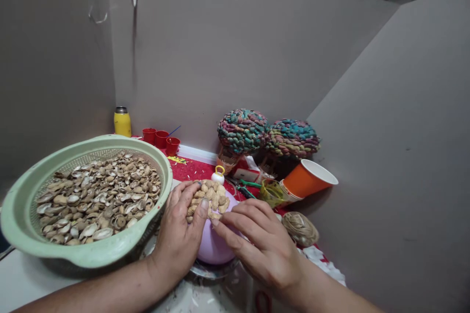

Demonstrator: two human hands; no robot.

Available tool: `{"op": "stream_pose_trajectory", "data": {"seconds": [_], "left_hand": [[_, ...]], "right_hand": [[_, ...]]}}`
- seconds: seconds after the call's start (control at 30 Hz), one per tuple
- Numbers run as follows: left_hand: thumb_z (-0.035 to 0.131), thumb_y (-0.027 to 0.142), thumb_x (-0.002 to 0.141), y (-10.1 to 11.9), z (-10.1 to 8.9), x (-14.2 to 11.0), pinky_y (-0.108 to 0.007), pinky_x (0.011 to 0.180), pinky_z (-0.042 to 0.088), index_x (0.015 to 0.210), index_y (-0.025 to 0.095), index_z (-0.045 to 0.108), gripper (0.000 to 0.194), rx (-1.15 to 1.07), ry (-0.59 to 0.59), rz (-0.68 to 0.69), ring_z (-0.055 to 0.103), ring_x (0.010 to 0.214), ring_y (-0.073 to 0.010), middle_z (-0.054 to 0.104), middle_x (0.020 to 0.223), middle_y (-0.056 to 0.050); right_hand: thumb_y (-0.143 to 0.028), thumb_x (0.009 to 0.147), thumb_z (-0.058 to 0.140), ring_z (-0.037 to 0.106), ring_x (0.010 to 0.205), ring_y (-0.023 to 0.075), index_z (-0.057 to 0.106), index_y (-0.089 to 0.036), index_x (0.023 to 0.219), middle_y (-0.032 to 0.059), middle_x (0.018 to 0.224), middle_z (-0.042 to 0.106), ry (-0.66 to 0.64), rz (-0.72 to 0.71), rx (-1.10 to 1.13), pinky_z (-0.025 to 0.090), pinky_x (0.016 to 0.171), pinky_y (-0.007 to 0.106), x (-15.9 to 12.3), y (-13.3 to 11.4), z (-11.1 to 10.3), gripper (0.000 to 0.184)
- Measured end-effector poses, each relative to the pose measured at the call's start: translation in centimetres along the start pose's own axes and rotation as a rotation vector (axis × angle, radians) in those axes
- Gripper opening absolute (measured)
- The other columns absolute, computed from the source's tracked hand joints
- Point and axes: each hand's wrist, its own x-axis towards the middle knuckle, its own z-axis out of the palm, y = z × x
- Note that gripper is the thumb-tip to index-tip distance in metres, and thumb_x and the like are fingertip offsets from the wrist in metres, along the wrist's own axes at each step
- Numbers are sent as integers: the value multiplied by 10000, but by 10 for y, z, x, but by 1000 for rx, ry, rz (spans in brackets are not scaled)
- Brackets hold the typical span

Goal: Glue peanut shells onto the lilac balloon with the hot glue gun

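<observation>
A light purple balloon [215, 247] sits on a shallow dish [209, 271], its upper part covered with peanut shells [213, 193]. My left hand [179, 230] cups the balloon's left side, fingers curved along it and thumb lying across the shells. On the other side, my right hand [262, 242] is bent over the balloon. Its fingertips meet at the lower edge of the shell layer, at a peanut shell; the right thumb is hidden. A small white piece with a yellow ring [219, 175] stands just behind the shells.
At left a green colander [86, 257] holds many empty shells. Behind are a yellow bottle [122, 122], red cups [161, 139] and two colourful shell-covered balls [243, 130]. An orange paper cup [303, 181], green-handled pliers [249, 186] and a twine ball [301, 229] lie right.
</observation>
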Motion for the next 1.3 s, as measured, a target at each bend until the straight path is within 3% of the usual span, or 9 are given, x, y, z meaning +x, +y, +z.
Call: {"op": "stream_pose_trajectory", "data": {"seconds": [0.2,0.47,0.83,1.17,1.3], "left_hand": [[427,320,972,2,0,1,-479,1110,347,1267,189,549,345,-1,-5,-6,476,1247,-245,538,1292,-121],[416,339,976,3,-2,1,-465,1116,339,1272,176,550,363,-17,-16,-14,469,1256,-238,533,1306,-125],[415,334,978,1,-1,1,-485,1112,343,1250,177,555,343,-16,-6,-21,481,1238,-235,544,1288,-125],[426,341,971,1,-2,1,-489,1112,340,1240,171,560,345,-25,1,-26,491,1224,-238,554,1272,-130],[411,371,973,3,-4,2,-484,1115,338,1250,156,560,380,-27,-18,-42,489,1231,-241,552,1282,-137]], "right_hand": [[-84,1026,339,608,877,228,692,-67,997,113,926,721,-26,-48,-4,435,871,413,2,1,-4,355],[-50,997,410,609,928,235,668,-57,1066,136,945,697,81,-15,-6,456,836,413,-7,-1,-12,267],[-60,965,430,600,963,256,688,-53,1049,137,978,700,65,-74,-30,430,906,454,-21,1,9,272],[-69,938,461,614,941,248,687,-60,1037,126,959,708,88,-87,-32,452,880,443,-17,4,11,247],[-67,910,506,594,954,248,659,-71,1082,132,997,682,136,-12,60,457,872,440,-17,2,4,231]]}}
